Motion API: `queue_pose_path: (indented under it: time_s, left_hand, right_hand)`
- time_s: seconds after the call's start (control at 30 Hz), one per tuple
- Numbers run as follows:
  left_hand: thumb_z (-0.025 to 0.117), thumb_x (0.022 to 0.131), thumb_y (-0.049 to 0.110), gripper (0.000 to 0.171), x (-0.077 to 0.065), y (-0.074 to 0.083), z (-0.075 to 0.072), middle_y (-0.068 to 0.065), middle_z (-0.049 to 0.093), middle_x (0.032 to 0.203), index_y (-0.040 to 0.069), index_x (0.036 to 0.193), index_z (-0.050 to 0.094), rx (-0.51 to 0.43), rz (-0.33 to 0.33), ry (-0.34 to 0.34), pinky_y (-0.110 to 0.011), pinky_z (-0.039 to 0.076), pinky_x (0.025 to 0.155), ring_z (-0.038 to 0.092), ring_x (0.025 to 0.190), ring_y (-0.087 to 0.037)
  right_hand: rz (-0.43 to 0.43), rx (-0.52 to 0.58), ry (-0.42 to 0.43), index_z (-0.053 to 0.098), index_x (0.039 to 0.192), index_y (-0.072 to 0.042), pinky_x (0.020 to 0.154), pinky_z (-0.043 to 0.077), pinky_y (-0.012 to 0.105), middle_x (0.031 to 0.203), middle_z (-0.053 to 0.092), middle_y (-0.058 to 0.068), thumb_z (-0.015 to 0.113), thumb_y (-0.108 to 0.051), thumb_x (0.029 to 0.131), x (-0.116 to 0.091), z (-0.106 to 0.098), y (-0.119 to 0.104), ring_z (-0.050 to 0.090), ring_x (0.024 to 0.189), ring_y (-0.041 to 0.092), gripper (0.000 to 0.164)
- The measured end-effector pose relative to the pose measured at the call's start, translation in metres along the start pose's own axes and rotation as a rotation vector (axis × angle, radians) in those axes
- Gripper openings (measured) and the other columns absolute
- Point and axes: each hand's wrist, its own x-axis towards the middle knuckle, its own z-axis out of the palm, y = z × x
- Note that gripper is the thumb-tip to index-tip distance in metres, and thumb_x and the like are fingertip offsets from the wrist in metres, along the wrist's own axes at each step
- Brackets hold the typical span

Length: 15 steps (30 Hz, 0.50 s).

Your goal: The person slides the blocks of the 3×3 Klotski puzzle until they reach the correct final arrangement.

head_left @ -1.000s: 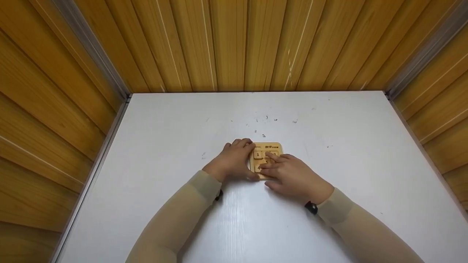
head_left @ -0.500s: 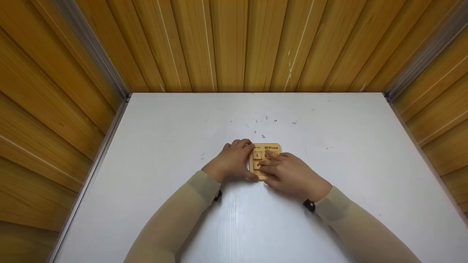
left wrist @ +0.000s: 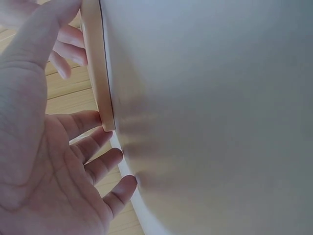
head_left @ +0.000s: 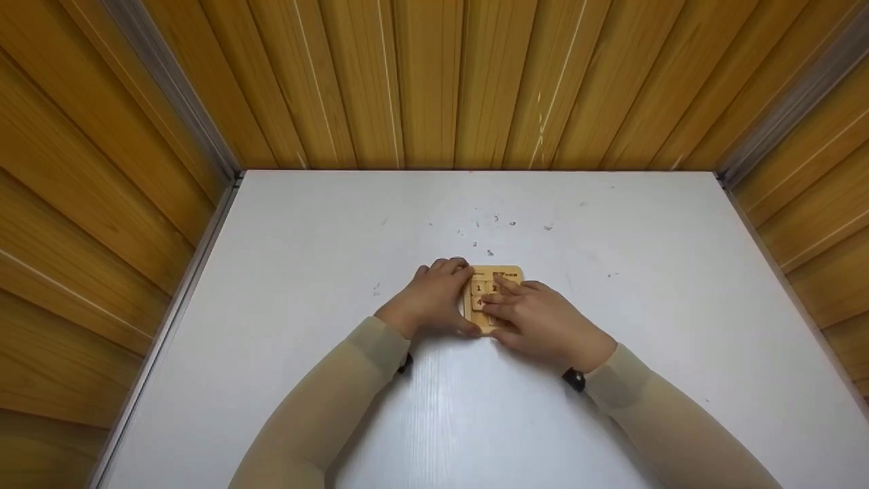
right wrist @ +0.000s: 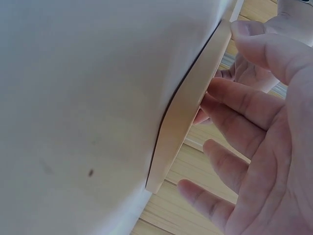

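Note:
A wooden sliding number puzzle (head_left: 479, 326) lies flat on the table. Tiles marked 1, 2 and 4 show on it, the 4 tile (head_left: 477, 303) just below the 1 tile (head_left: 478, 288). My left hand (head_left: 434, 295) holds the board by its left side, thumb at the near corner, index finger at the far one. Across the right part reaches my right hand (head_left: 546, 322), index and middle fingertips on the tiles. In the right wrist view its thumb (right wrist: 249, 36) touches the board's edge (right wrist: 181, 112). Under this hand the right-hand tiles are hidden.
The white tabletop (head_left: 326, 238) carries small dark marks beyond the puzzle. Wood-patterned panels (head_left: 428, 81) stand behind it and on both sides, with grey metal strips at the corners.
The 4 tile has slid away from me, up toward the 1 tile, exposing bare board below it. My right hand shifted slightly the same way; the left hand stays put.

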Motion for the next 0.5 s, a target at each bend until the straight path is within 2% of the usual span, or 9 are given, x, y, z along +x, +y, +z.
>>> queue_pose_path:
  time_s: [0.2,0.5]
  left_hand:
    - [0.096,0.08,0.065,0.121,-0.0004,0.0006,-0.001,-0.002,0.039,0.182,0.015,0.176,0.042,-0.01,-0.005,-0.001,-0.059,0.027,0.143,0.032,0.172,-0.026]
    - [0.096,0.08,0.066,0.121,0.0002,0.0004,-0.0001,-0.001,0.038,0.183,0.016,0.176,0.042,-0.008,-0.008,-0.011,-0.058,0.027,0.143,0.031,0.173,-0.026]
  right_hand:
    - [-0.01,0.001,0.004,0.076,0.149,-0.019,0.121,0.054,0.065,0.159,0.071,-0.003,0.074,-0.043,0.107,0.0007,0.0004,0.0019,0.051,0.165,0.033,0.049]
    - [0.015,0.011,-0.03,0.071,0.155,-0.018,0.126,0.051,0.06,0.165,0.066,-0.003,0.072,-0.045,0.108,-0.0073,-0.0019,0.0046,0.05,0.166,0.03,0.054]
